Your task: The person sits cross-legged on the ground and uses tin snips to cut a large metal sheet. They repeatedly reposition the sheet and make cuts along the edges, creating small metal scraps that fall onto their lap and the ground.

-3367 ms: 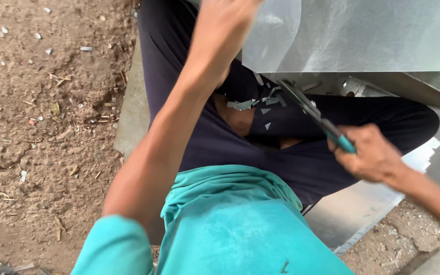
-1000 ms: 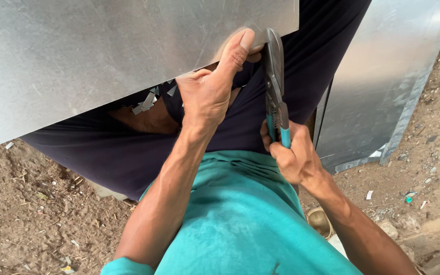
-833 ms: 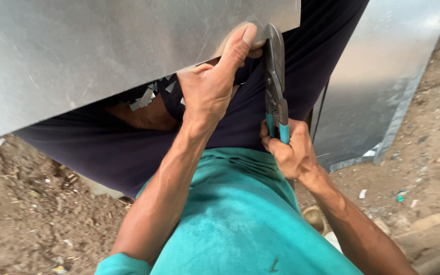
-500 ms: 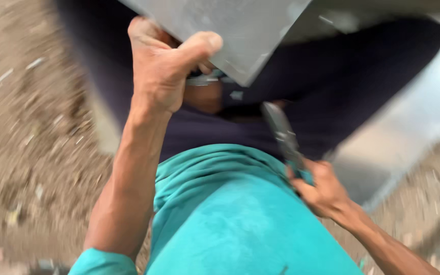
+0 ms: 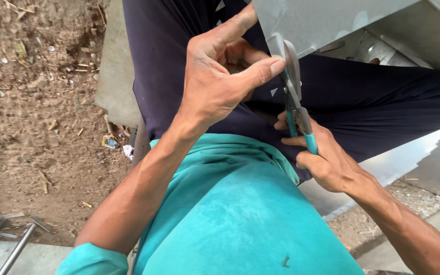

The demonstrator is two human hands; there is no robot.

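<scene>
- Holding the lower edge of a grey metal sheet (image 5: 327, 20), the left hand (image 5: 215, 81) sits near the middle of the view, toward 12 o'clock; its thumb and fingers are closed on the sheet's edge.
- From the left hand, the sheet goes up and off the frame toward 1 o'clock, above the person's lap.
- At about 3 o'clock from the left hand, the metal snips (image 5: 294, 86) stand nearly upright, the blades up against the sheet's edge just beside the left thumb.
- Lower, toward 4 o'clock, the right hand (image 5: 327, 163) is clamped around the teal handles of the snips, the fingers wrapped tight.
- I cannot tell if the blades are biting the metal or only touching it.
- Small grey metal scraps (image 5: 273, 92) lie on the dark trousers (image 5: 383, 102), near the snips.
- A teal shirt (image 5: 240, 219) fills the bottom centre, at 6 o'clock.
- A second shiny sheet (image 5: 408, 158) lies on the ground at 4 o'clock, behind the right wrist, with a toothed edge.
- The dirt ground (image 5: 42, 117) with bits of litter covers the left side, at 9 o'clock.
- Some thin metal rods (image 5: 6, 239) lie at 8 o'clock, in the lower left corner, well apart from both hands.
</scene>
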